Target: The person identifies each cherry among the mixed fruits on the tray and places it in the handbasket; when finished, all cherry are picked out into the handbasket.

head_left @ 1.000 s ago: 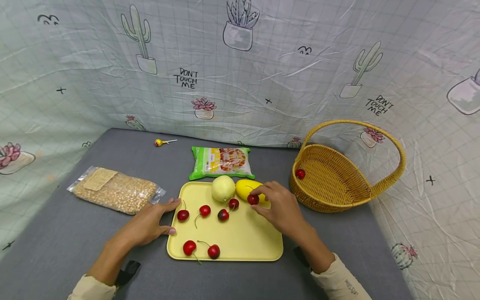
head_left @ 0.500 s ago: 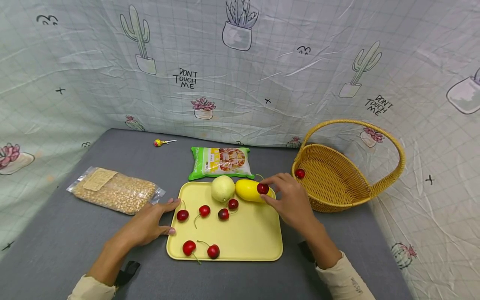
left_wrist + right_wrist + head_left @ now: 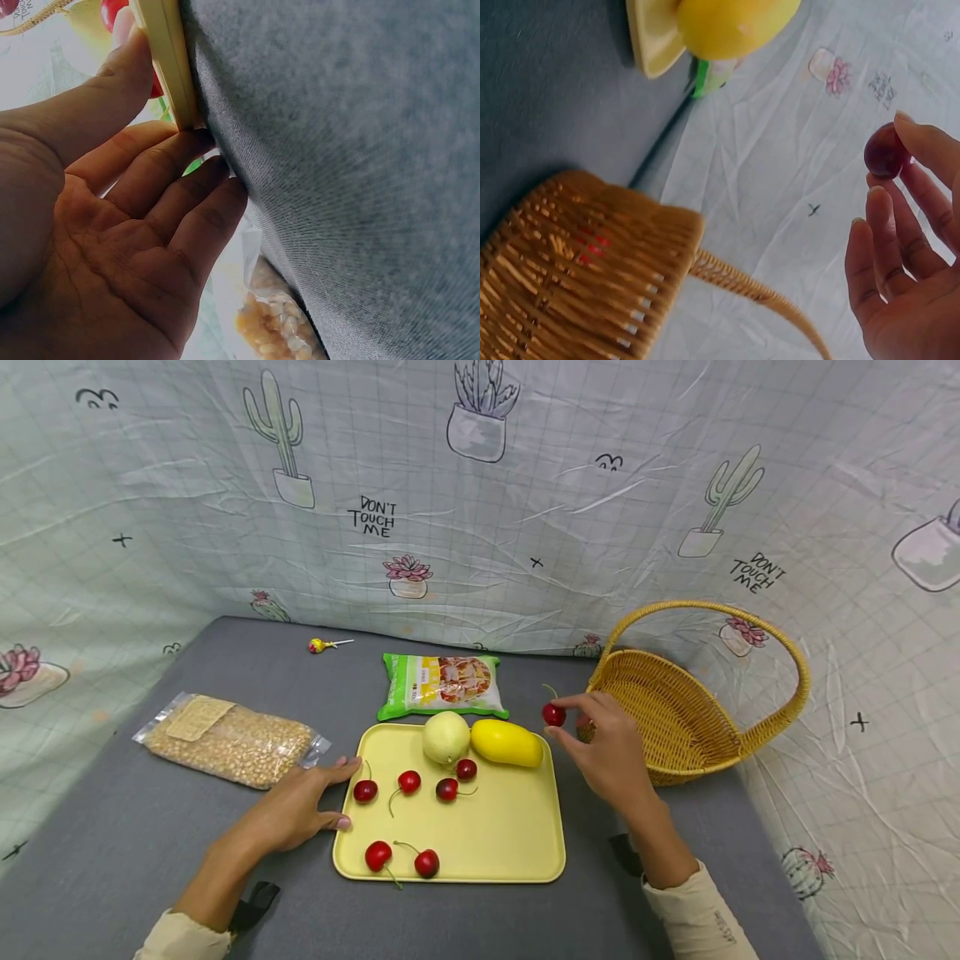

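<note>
In the head view my right hand [image 3: 611, 743] pinches a red cherry [image 3: 553, 715] between thumb and fingertips, stem upward. It is in the air between the yellow tray [image 3: 510, 835] and the wicker basket [image 3: 675, 718]. The right wrist view shows this cherry [image 3: 885, 151] at the fingertips, apart from the basket [image 3: 577, 277]. Red shows through the basket's weave. My left hand [image 3: 296, 806] touches the tray's left edge with thumb and fingers spread; the left wrist view shows them against the rim [image 3: 166, 60]. Several cherries [image 3: 408, 782] lie on the tray.
A pale green round fruit [image 3: 447, 737] and a yellow oval fruit [image 3: 506, 742] lie at the tray's back. Behind it is a green food packet [image 3: 444, 685]. A bag of kernels [image 3: 232, 742] lies at left, a lollipop [image 3: 318, 645] farther back. The basket's tall handle [image 3: 798, 668] arches up.
My right hand has carried the cherry rightward and away from me, from over the yellow fruit to beside the basket. My left hand and the tray have stayed put.
</note>
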Demonstrator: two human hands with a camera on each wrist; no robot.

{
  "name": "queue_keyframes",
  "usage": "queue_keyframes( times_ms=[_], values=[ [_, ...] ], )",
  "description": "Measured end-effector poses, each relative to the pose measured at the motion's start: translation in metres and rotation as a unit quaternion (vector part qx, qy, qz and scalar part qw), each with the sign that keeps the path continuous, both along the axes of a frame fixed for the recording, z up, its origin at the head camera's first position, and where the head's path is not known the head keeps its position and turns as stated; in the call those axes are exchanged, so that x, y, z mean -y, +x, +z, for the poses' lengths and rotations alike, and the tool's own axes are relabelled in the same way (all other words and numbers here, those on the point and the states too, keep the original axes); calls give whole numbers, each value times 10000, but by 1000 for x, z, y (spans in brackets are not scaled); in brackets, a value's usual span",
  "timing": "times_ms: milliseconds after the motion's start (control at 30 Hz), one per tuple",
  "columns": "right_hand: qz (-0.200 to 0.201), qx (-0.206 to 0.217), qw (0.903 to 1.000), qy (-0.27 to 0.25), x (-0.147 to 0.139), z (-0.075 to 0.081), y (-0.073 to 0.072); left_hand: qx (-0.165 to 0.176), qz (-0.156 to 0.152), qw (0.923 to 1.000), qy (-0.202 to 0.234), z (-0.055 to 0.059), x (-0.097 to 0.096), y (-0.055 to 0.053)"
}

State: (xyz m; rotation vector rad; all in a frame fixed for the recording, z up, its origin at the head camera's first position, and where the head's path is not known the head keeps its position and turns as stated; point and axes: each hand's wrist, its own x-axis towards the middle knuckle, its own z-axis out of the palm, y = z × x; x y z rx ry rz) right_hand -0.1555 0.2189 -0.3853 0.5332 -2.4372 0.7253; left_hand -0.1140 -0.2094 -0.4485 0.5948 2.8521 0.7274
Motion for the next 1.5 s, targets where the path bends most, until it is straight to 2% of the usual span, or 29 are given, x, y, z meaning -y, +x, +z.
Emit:
queue_keyframes(
  times_ms=[300,600,833,1167,1500],
  values=[
    [-244,-214,9988,-360,-16,1,-8,22,21,10000,3,-1,0,1],
    [-496,-449,9956,-654,-36,-5,-22,19,20,10000,14,-1,0,1],
    [-711,-687,9926,-701,-51,-10,-31,39,35,10000,35,0,0,1],
    [-1025,-375,9910,-779,-70,-15,-40,80,29,9999,77,0,0,0],
    [-1437,9,9852,-931,-85,-23,-53,58,24,10000,55,0,0,0]
  ],
)
